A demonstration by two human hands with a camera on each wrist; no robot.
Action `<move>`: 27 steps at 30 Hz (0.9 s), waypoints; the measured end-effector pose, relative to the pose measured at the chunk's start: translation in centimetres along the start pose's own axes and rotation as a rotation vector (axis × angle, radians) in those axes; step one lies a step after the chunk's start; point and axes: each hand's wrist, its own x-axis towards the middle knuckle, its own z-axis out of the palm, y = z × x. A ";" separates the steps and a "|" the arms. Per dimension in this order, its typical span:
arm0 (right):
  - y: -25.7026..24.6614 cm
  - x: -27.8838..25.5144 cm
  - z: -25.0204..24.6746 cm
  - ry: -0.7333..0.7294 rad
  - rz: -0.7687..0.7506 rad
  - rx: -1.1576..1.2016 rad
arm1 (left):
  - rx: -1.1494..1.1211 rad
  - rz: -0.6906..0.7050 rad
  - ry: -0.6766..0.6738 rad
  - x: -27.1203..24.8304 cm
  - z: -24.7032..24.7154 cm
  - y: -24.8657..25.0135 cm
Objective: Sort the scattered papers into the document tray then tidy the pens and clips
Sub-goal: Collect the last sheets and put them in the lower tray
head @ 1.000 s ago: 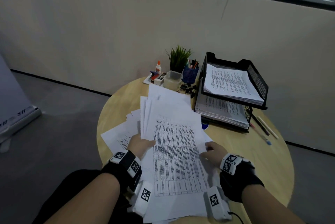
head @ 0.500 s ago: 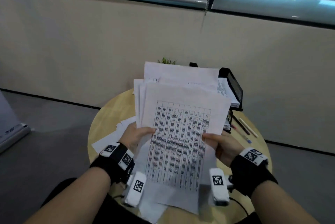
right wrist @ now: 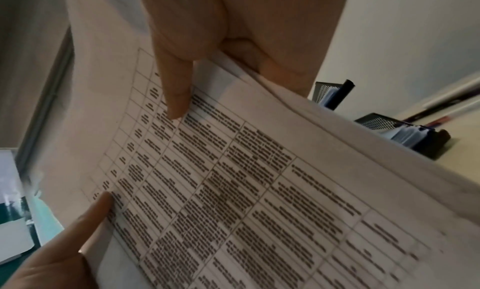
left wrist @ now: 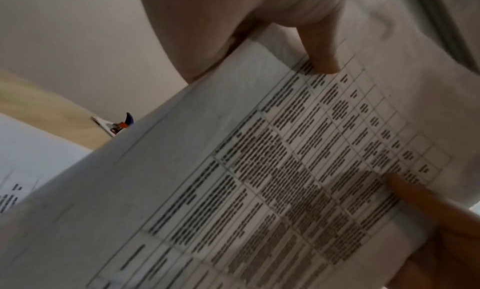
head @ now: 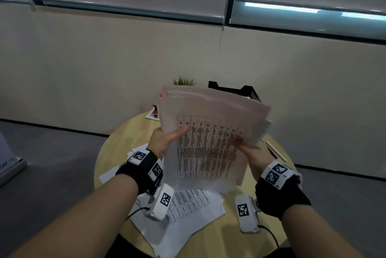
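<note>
A thick stack of printed papers (head: 208, 132) with a table on the top sheet is raised upright above the round wooden table (head: 219, 234). My left hand (head: 167, 138) grips its left edge, thumb on the front sheet. My right hand (head: 248, 149) grips the right edge the same way. The wrist views show the stack of papers (left wrist: 259, 180) (right wrist: 246, 190) close up, a thumb pressed on it from each side. The black mesh document tray (head: 248, 90) stands behind the stack, mostly hidden; the right wrist view shows the document tray (right wrist: 405, 133) with sheets inside.
More loose sheets (head: 188, 211) lie on the table near its front edge and at the left. A pencil (head: 275, 151) lies at the right. A small plant (head: 183, 81) and desk items (head: 155, 112) peek out at the back.
Both hands lifted the stack off the table and raised it upright, now tilted to the right in front of the tray. The head view has swung upward.
</note>
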 end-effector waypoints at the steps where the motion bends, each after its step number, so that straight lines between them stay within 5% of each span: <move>1: 0.1 0.0 0.2 -0.004 0.000 0.002 | 0.006 0.002 0.015 0.0 0.2 -0.2; 10: -2.9 0.5 0.4 0.064 -0.059 0.019 | -0.004 0.191 0.111 0.6 2.6 2.5; 18: 0.2 0.0 -0.3 0.032 0.086 -0.033 | -0.017 0.054 0.091 0.0 1.5 -1.3; 27: -1.5 1.1 0.8 0.155 0.013 0.008 | -0.144 0.122 0.162 0.2 3.0 -0.3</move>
